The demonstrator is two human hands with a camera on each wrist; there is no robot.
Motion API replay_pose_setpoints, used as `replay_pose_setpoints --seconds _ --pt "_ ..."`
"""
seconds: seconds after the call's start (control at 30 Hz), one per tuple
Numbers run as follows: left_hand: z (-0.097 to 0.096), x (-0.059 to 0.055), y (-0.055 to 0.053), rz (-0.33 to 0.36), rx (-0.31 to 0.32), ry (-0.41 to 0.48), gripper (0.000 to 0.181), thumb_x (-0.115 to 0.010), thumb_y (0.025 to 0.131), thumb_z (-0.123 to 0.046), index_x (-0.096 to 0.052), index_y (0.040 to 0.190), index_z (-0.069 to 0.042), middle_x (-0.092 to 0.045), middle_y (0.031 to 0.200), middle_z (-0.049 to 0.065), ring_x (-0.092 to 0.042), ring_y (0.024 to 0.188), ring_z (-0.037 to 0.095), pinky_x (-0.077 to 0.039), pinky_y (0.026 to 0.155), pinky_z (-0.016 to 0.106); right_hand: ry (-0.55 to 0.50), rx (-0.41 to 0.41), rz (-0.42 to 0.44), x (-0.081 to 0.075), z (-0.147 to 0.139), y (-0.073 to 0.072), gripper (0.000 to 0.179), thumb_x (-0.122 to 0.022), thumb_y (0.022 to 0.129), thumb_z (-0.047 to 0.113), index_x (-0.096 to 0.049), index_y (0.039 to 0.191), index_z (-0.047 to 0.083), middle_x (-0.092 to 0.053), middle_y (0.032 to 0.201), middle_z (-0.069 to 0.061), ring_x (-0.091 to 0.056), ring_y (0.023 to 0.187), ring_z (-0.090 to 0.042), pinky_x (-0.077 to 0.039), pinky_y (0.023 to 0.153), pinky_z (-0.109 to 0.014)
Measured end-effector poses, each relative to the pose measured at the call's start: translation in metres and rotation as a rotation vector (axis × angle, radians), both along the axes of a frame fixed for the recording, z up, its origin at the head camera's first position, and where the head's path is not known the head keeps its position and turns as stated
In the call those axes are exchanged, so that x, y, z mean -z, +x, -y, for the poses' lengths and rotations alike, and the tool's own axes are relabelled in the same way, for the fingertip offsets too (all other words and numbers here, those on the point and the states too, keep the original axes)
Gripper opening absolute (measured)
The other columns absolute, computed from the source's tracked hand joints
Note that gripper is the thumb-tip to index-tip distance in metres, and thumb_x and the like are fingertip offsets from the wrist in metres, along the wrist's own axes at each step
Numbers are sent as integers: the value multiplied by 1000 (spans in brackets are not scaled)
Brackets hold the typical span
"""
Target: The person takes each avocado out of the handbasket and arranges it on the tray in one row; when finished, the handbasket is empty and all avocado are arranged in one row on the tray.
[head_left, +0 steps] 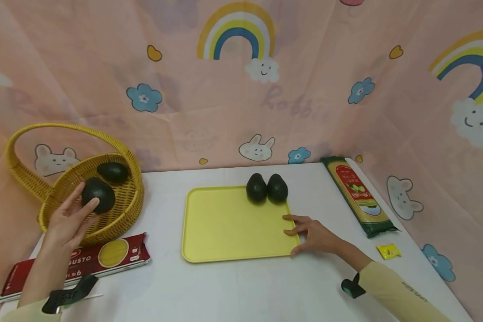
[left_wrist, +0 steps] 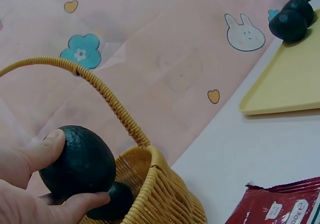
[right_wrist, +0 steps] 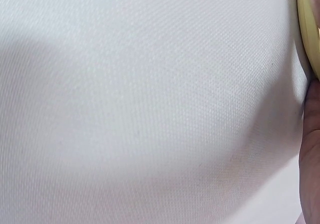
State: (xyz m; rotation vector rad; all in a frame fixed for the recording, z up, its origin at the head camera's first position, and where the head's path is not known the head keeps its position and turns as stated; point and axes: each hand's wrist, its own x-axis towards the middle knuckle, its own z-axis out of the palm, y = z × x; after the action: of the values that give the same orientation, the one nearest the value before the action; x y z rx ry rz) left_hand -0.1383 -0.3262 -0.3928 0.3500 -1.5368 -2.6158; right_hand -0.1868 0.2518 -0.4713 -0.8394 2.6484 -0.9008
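Observation:
My left hand (head_left: 69, 223) holds a dark green avocado (head_left: 100, 193) between thumb and fingers, over the yellow wicker basket (head_left: 136, 201). Behind it, a second avocado (head_left: 112, 172) lies inside the basket. In the left wrist view the held avocado (left_wrist: 82, 161) partly covers the other one (left_wrist: 119, 201). Two more avocados, one (head_left: 256, 188) beside the other (head_left: 277, 188), sit together at the far right corner of a yellow tray (head_left: 237, 223). My right hand (head_left: 315, 235) grips the tray's right edge, fingers over the rim and thumb near the front corner.
A red noodle packet (head_left: 100, 261) lies in front of the basket, under my left forearm. On the right are a green and gold packet (head_left: 358, 192) and a small yellow sachet (head_left: 388, 251). A patterned pink cloth (head_left: 177, 129) hangs behind the white table (head_left: 209, 290).

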Motion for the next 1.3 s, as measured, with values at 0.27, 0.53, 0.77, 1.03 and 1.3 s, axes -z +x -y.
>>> replay_pose_setpoints --seconds 0.27,0.53,0.77,1.03,1.3 --pt "-5 -4 8 -34 104 -6 59 -57 92 5 -52 137 -33 -59 112 -13 -68 87 6 -57 69 26 -4 -6 -31 -1 0 1 60 -86 65 40 -72 113 5 -51 139 -13 -39 132 -40 -35 103 -59" --pt "-18 -7 15 -108 230 -39 56 -52 95 5 -55 137 -31 -64 112 -13 -68 94 9 -57 75 29 -3 -2 -13 -1 0 1 60 -86 65 39 -72 113 6 -50 140 -12 -38 133 -38 -34 104 -57" --pt "-37 -9 17 -81 283 -109 55 -52 95 5 -56 135 -33 -60 116 -13 -66 97 8 -56 78 26 10 4 -15 -2 1 2 60 -86 65 40 -72 113 6 -50 140 -11 -39 132 -37 -35 104 -56" --pt "-65 -12 13 -29 322 -206 55 -58 94 1 -54 137 -34 -56 118 -13 -65 98 6 -55 80 26 7 9 -17 -2 1 3 60 -86 65 39 -72 113 6 -50 140 -11 -38 133 -36 -34 105 -56" --pt "-95 -10 4 -5 350 -333 59 -64 92 -6 -46 144 -27 -43 137 3 -61 104 3 -53 86 25 8 6 -12 -2 2 2 61 -86 65 40 -72 114 6 -50 140 -11 -38 133 -36 -34 105 -56"
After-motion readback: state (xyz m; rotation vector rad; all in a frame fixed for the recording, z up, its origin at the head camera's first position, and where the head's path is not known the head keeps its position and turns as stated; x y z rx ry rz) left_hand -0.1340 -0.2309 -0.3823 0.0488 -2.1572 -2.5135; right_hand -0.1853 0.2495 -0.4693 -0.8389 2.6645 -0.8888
